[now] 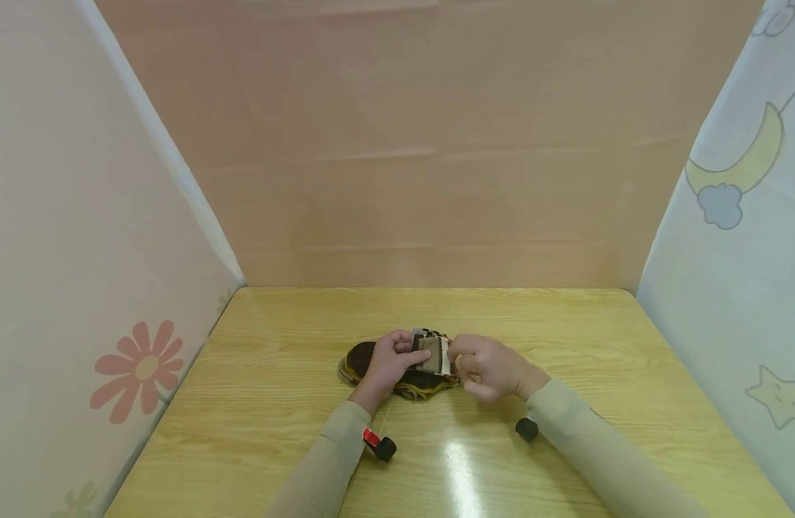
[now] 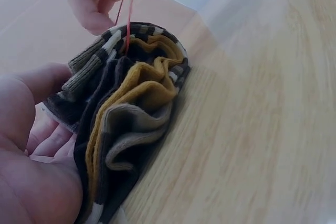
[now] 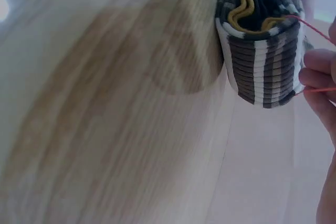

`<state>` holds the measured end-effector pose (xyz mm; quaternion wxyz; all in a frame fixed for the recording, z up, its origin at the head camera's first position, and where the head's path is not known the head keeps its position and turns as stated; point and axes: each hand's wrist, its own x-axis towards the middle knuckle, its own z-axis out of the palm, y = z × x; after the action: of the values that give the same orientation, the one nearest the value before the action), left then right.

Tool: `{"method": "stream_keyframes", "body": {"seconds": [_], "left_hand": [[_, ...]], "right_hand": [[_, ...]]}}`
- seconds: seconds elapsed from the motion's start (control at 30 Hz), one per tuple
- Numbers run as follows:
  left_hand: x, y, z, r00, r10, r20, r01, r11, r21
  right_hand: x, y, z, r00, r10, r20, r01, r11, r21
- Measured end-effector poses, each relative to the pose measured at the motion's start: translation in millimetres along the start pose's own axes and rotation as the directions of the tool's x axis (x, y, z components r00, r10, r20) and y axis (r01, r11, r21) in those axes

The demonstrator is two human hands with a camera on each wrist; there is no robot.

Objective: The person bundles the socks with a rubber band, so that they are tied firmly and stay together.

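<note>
A folded bundle of knitted socks (image 1: 360, 356) lies on the table, in dark, mustard, grey and striped layers. Across its left part my left hand (image 1: 387, 365) holds it, thumb on top. In the left wrist view the fingers of that hand reach behind the layers. A thin red thread (image 2: 128, 27) runs from the striped, ribbed end up to my right hand (image 1: 491, 367), whose curled fingers pinch it. Two strands of this thread show in the right wrist view, one near the top of the striped end (image 3: 262, 72) and one lower. Where the thread passes inside the layers is hidden.
The wooden tabletop (image 1: 274, 432) extends around the bundle. A plain backdrop (image 1: 397, 180) stands behind it, with patterned cloth walls at the left (image 1: 80, 216) and right (image 1: 727, 288). Dark wrist cameras hang below both forearms.
</note>
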<state>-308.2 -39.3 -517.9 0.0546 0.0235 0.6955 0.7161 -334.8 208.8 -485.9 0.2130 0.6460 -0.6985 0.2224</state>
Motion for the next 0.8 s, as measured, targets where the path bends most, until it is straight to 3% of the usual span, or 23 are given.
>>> {"method": "stream_keyframes", "body": {"seconds": [0.1,0.2,0.27,0.33,0.37,0.4,0.47,0.53,0.57,0.6,0.7,0.77,0.8], "left_hand": [[0.1,-2.1,-0.2,1.000,0.007,0.002,-0.007,1.000,-0.007],[0.5,-3.5,0.0,1.000,0.007,0.003,-0.007,1.000,-0.017],[0.4,-3.5,0.1,1.000,0.010,-0.003,-0.010,1.000,-0.025],[0.1,-3.2,0.7,1.000,0.014,-0.010,-0.014,0.999,-0.032],[-0.5,-2.9,1.3,1.000,0.017,-0.016,-0.018,0.999,-0.033],[-0.9,-2.6,1.9,1.000,0.022,-0.021,-0.022,0.999,-0.032],[-1.6,-2.5,3.1,0.999,0.030,-0.029,-0.031,0.999,-0.023],[-1.4,-2.8,4.3,0.999,0.036,-0.037,-0.037,0.999,-0.014],[-1.0,-3.1,4.6,0.999,0.037,-0.039,-0.038,0.999,-0.010],[-0.5,-3.6,4.7,0.999,0.037,-0.039,-0.038,0.999,-0.007],[-0.5,-3.8,4.5,0.999,0.033,-0.043,-0.033,0.999,-0.002],[-0.9,-3.0,4.2,0.999,0.029,-0.044,-0.029,1.000,0.004],[-0.9,-2.6,4.1,0.999,0.027,-0.045,-0.027,1.000,0.006]], "right_hand": [[3.7,-3.6,-0.3,0.998,-0.032,0.053,0.031,0.999,0.011],[5.7,-7.3,0.8,0.994,-0.019,0.103,0.016,0.999,0.031],[5.6,-9.4,1.7,0.990,0.031,0.134,-0.045,0.994,0.098],[5.3,-12.4,1.2,0.978,0.118,0.170,-0.156,0.959,0.236],[4.4,-13.8,0.8,0.966,0.169,0.193,-0.226,0.917,0.328],[2.9,-15.0,0.0,0.950,0.221,0.221,-0.298,0.854,0.426],[0.0,-17.7,-2.6,0.913,0.305,0.272,-0.408,0.672,0.618],[-3.9,-19.0,-3.8,0.896,0.344,0.282,-0.427,0.492,0.759],[-5.4,-19.3,-4.0,0.899,0.347,0.265,-0.400,0.411,0.819],[-7.2,-19.2,-3.4,0.909,0.343,0.238,-0.358,0.348,0.866],[-9.5,-18.9,0.1,0.943,0.317,0.099,-0.173,0.212,0.962],[-9.3,-19.4,2.0,0.942,0.335,0.032,-0.081,0.131,0.988],[-9.0,-19.8,2.9,0.931,0.364,0.014,-0.055,0.101,0.993]]}}
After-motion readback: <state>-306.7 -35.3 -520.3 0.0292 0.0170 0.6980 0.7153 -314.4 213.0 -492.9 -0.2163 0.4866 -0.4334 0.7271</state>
